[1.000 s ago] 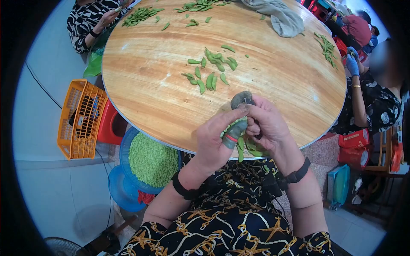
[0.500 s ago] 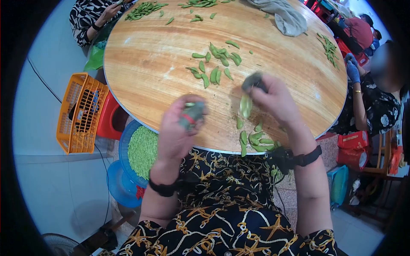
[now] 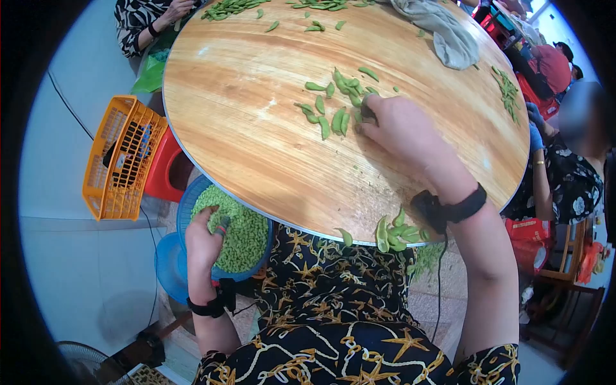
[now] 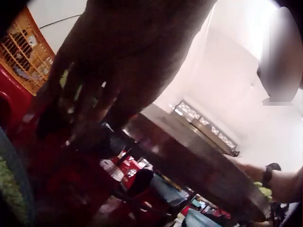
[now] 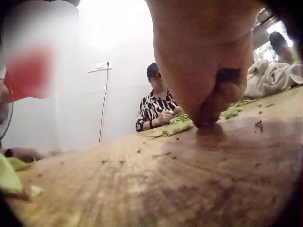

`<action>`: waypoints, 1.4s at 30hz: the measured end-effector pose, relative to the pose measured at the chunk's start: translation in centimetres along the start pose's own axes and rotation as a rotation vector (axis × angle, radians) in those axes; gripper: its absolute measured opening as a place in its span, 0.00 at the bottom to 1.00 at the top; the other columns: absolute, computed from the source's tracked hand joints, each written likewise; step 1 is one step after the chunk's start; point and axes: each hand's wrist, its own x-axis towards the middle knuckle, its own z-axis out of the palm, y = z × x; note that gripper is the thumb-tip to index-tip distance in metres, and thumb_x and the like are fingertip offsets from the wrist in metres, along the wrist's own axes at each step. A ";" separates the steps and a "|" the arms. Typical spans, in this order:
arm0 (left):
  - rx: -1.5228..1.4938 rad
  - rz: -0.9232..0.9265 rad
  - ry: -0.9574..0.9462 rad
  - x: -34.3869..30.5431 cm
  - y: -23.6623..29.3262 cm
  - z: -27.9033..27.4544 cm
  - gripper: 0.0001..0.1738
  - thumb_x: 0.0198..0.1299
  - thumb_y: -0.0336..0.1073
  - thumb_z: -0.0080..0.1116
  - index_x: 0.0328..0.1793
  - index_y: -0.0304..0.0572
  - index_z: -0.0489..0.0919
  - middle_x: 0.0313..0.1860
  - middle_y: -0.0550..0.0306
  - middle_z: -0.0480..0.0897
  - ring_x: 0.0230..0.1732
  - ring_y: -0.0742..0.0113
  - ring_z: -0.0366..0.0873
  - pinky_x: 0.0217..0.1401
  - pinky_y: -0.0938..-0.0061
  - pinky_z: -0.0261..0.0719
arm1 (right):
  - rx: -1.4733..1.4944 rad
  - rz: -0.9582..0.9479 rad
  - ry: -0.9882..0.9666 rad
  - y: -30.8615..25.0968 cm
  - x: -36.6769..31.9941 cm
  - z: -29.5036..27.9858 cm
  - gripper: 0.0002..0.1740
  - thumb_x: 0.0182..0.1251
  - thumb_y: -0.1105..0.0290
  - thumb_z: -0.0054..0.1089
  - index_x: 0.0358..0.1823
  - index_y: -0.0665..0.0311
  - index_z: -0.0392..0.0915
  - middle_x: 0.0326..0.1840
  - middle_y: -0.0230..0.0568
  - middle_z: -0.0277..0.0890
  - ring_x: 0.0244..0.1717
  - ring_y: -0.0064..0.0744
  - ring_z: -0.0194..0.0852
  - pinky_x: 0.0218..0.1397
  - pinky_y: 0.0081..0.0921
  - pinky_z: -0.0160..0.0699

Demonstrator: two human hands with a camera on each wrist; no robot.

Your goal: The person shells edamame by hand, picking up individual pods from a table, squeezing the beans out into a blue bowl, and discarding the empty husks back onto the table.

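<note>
My left hand (image 3: 206,242) is down in a blue basket (image 3: 182,221) of shelled green soybeans (image 3: 247,240), its fingers loose and pointing into the beans. A finger cover with a red band is on its thumb. In the left wrist view this hand (image 4: 118,61) is dark, with green bits showing between its fingers. Over the table, my right hand (image 3: 404,131) curls its fingers down at a green soybean pod (image 3: 357,118) on the right side of a small pile of pods (image 3: 339,120). In the right wrist view, the right hand's fingertips (image 5: 207,122) meet the wood.
Several opened pods (image 3: 396,232) lie at the near edge of the round wooden table (image 3: 256,154). More pods (image 3: 234,8) and a grey cloth (image 3: 452,48) are at the far side. An orange crate (image 3: 115,160) on a red stool (image 3: 163,170) stands left. Other people sit around.
My hands worked together on a pod, then parted. The left hand moved down left to the bean basket. The right let go an opened pod by the near edge and reached forward to the pile.
</note>
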 end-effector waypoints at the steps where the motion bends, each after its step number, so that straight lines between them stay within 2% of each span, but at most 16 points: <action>1: -0.005 -0.006 0.002 0.3 1.1 -0.6 0.16 0.52 0.26 0.57 0.50 0.33 0.77 0.41 0.51 0.81 0.43 0.66 0.78 0.49 0.74 0.74 | -0.004 -0.006 -0.003 -0.1 0.2 0.3 0.13 0.55 0.64 0.58 0.30 0.70 0.73 0.25 0.55 0.75 0.31 0.53 0.76 0.37 0.43 0.74; 3: -0.568 -0.033 0.226 0.9 3.2 -1.4 0.15 0.52 0.23 0.55 0.49 0.35 0.78 0.41 0.51 0.81 0.41 0.66 0.79 0.46 0.75 0.74 | -0.146 0.040 -0.019 -0.2 0.5 1.1 0.12 0.55 0.65 0.57 0.28 0.70 0.73 0.24 0.54 0.75 0.30 0.54 0.76 0.36 0.43 0.74; 6: -0.645 0.301 0.352 1.2 9.0 -2.2 0.14 0.52 0.21 0.56 0.47 0.36 0.79 0.38 0.53 0.81 0.37 0.65 0.79 0.44 0.75 0.75 | 0.092 0.036 0.007 -0.6 -1.0 0.3 0.11 0.53 0.67 0.55 0.26 0.70 0.73 0.22 0.54 0.74 0.26 0.52 0.75 0.32 0.41 0.74; 8: -0.637 0.409 0.138 1.0 12.9 -2.4 0.17 0.51 0.23 0.59 0.49 0.38 0.78 0.42 0.51 0.80 0.41 0.60 0.79 0.44 0.71 0.76 | 0.335 0.143 -0.067 -1.5 -2.5 -0.1 0.11 0.53 0.67 0.54 0.27 0.70 0.74 0.21 0.54 0.73 0.25 0.50 0.74 0.31 0.40 0.73; 10: -0.487 0.696 0.181 2.6 15.6 -1.3 0.25 0.51 0.25 0.61 0.58 0.36 0.72 0.52 0.39 0.75 0.52 0.51 0.75 0.52 0.66 0.74 | 0.562 0.256 -0.186 -1.5 -3.8 0.1 0.12 0.51 0.65 0.55 0.30 0.68 0.76 0.21 0.55 0.72 0.23 0.47 0.72 0.30 0.37 0.71; 14: -0.309 0.578 0.244 5.2 18.6 0.5 0.31 0.55 0.33 0.59 0.66 0.39 0.64 0.63 0.35 0.65 0.62 0.45 0.66 0.61 0.56 0.67 | 0.368 0.082 -0.380 0.2 -4.0 -1.1 0.14 0.52 0.62 0.57 0.30 0.68 0.76 0.24 0.56 0.74 0.27 0.49 0.75 0.34 0.38 0.72; 15: -0.168 0.535 0.134 5.9 19.0 1.3 0.32 0.57 0.37 0.57 0.68 0.41 0.61 0.66 0.34 0.61 0.65 0.44 0.62 0.65 0.53 0.61 | 0.364 0.077 -0.373 1.0 -3.2 -1.1 0.14 0.52 0.62 0.57 0.30 0.68 0.76 0.24 0.56 0.74 0.27 0.49 0.75 0.34 0.38 0.72; 17: -0.028 0.491 0.028 5.9 20.0 2.1 0.34 0.59 0.41 0.55 0.70 0.42 0.58 0.68 0.33 0.57 0.68 0.42 0.57 0.69 0.50 0.54 | 0.360 0.194 -0.064 2.9 -1.0 -0.5 0.16 0.53 0.61 0.58 0.32 0.69 0.75 0.26 0.57 0.75 0.30 0.52 0.75 0.36 0.40 0.73; 19: -0.032 0.716 -0.086 4.9 21.0 2.6 0.32 0.62 0.46 0.51 0.69 0.42 0.59 0.69 0.32 0.55 0.70 0.40 0.53 0.72 0.46 0.45 | 0.249 0.192 0.018 4.1 1.3 0.6 0.15 0.53 0.62 0.58 0.35 0.69 0.75 0.27 0.56 0.75 0.31 0.51 0.76 0.36 0.39 0.73; 28: -0.142 0.852 -0.199 1.4 20.4 2.5 0.24 0.55 0.37 0.58 0.59 0.43 0.72 0.63 0.37 0.65 0.68 0.42 0.59 0.70 0.46 0.51 | -0.065 0.043 0.026 1.8 -2.7 0.0 0.08 0.56 0.69 0.53 0.30 0.66 0.72 0.24 0.54 0.75 0.29 0.56 0.75 0.33 0.46 0.73; 31: -0.329 0.945 -0.150 1.3 20.3 2.7 0.22 0.55 0.33 0.58 0.57 0.39 0.73 0.55 0.43 0.74 0.60 0.51 0.71 0.64 0.55 0.65 | -0.004 0.068 0.114 1.7 -4.6 -1.0 0.08 0.56 0.67 0.56 0.32 0.65 0.74 0.22 0.53 0.74 0.27 0.53 0.75 0.31 0.43 0.73; 33: -0.936 0.337 -0.216 1.1 21.5 2.0 0.21 0.56 0.30 0.59 0.56 0.35 0.72 0.48 0.52 0.78 0.49 0.63 0.77 0.54 0.69 0.76 | 0.187 0.110 0.139 0.8 -6.0 -1.7 0.09 0.56 0.66 0.60 0.33 0.64 0.75 0.22 0.53 0.74 0.26 0.52 0.75 0.29 0.41 0.73; 34: -1.128 0.304 -0.146 1.4 22.0 2.4 0.19 0.59 0.29 0.57 0.57 0.32 0.72 0.44 0.56 0.79 0.44 0.73 0.76 0.46 0.78 0.78 | 0.257 0.079 0.141 -0.1 -6.6 -2.3 0.10 0.54 0.66 0.62 0.33 0.64 0.75 0.21 0.52 0.74 0.25 0.52 0.75 0.27 0.40 0.73; 35: -1.133 0.317 -0.141 1.8 22.3 2.6 0.19 0.59 0.29 0.57 0.57 0.32 0.72 0.44 0.56 0.79 0.44 0.73 0.76 0.46 0.78 0.78 | 0.327 0.023 0.151 -0.6 -7.1 -2.2 0.10 0.54 0.67 0.62 0.32 0.64 0.74 0.20 0.51 0.73 0.24 0.52 0.74 0.26 0.40 0.73; 37: -1.501 0.129 -0.359 2.6 22.7 3.1 0.18 0.60 0.27 0.54 0.57 0.33 0.72 0.42 0.58 0.79 0.42 0.74 0.77 0.45 0.78 0.79 | 0.311 -0.076 0.158 -1.3 -7.8 -2.1 0.10 0.54 0.67 0.62 0.32 0.64 0.73 0.19 0.51 0.72 0.23 0.51 0.74 0.25 0.40 0.73; 42: -1.604 0.181 -0.362 3.1 23.0 4.2 0.12 0.60 0.26 0.54 0.50 0.34 0.78 0.40 0.58 0.79 0.39 0.76 0.77 0.43 0.80 0.79 | 0.240 0.007 0.190 -1.7 -8.6 -1.8 0.11 0.55 0.65 0.62 0.30 0.64 0.72 0.19 0.51 0.73 0.23 0.51 0.75 0.25 0.40 0.73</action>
